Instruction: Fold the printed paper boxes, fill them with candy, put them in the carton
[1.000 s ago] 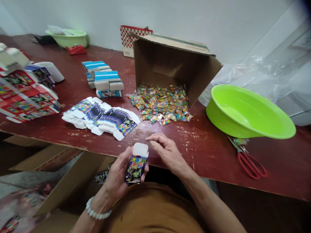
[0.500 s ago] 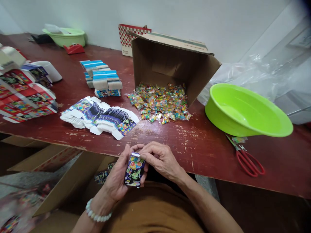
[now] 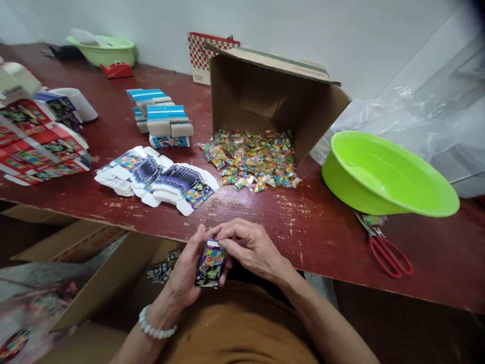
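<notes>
Between my hands is a small purple printed candy box (image 3: 211,264), tilted, just past the table's front edge. My left hand (image 3: 188,268) is closed around its sides, the thumb along one edge. With bent fingers my right hand (image 3: 248,246) pinches the box's top end, by its white flap. Flat purple carton blanks (image 3: 159,177) lie fanned out on the table beyond my hands. Behind and right of them, small clear packets of coloured candy (image 3: 257,159) spill from a cardboard box (image 3: 276,76) lying on its side.
A lime-green basin (image 3: 386,177) and red-handled scissors (image 3: 388,253) are on the right. Blue-edged carton stacks (image 3: 166,119) and red printed cartons (image 3: 41,146) stand left. Below the table edge, an open cardboard box (image 3: 102,283) holds several dark printed boxes (image 3: 161,272).
The white flap at the top of the candy box looks lower and flatter under my right fingers. My left hand keeps its hold; the view has shifted slightly.
</notes>
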`<control>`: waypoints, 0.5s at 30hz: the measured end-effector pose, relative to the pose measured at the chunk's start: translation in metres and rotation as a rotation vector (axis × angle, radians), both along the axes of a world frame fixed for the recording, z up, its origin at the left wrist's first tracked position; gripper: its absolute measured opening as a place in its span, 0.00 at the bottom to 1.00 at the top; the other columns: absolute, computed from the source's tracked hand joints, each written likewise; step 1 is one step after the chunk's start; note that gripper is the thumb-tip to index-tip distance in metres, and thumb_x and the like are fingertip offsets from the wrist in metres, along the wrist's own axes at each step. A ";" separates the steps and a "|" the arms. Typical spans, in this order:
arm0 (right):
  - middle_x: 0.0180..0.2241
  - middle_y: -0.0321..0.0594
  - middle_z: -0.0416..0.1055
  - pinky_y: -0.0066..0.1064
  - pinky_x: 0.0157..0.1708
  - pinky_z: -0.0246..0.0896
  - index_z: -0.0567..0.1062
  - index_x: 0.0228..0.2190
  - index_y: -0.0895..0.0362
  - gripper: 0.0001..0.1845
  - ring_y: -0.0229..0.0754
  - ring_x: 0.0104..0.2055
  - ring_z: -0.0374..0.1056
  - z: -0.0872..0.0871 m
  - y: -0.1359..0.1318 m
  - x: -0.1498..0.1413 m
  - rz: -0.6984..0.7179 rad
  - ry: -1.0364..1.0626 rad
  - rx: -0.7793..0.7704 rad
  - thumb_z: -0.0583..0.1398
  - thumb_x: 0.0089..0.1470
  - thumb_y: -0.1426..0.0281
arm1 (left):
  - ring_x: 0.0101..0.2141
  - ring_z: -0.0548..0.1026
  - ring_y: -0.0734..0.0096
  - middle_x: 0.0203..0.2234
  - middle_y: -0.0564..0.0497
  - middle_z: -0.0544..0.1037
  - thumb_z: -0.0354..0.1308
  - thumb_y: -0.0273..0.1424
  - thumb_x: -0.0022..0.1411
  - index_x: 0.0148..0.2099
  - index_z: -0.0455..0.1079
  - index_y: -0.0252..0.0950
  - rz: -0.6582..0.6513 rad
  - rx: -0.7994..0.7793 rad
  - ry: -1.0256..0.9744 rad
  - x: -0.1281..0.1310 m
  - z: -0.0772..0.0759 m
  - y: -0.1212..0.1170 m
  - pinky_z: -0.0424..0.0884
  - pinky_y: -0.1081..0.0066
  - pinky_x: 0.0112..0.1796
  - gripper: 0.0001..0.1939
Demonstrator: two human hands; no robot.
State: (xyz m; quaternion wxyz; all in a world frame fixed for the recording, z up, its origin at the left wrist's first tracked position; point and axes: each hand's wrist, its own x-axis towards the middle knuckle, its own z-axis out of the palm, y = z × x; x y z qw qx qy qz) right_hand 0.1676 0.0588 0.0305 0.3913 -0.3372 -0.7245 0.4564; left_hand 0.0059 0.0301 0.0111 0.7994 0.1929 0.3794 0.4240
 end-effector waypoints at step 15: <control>0.44 0.45 0.72 0.35 0.46 0.66 0.75 0.45 0.58 0.14 0.42 0.44 0.71 -0.037 0.094 -0.043 -0.366 -0.309 -0.066 0.61 0.58 0.66 | 0.35 0.78 0.61 0.33 0.49 0.81 0.58 0.49 0.60 0.61 0.65 0.43 0.258 0.113 0.755 -0.074 -0.020 -0.037 0.72 0.69 0.36 0.30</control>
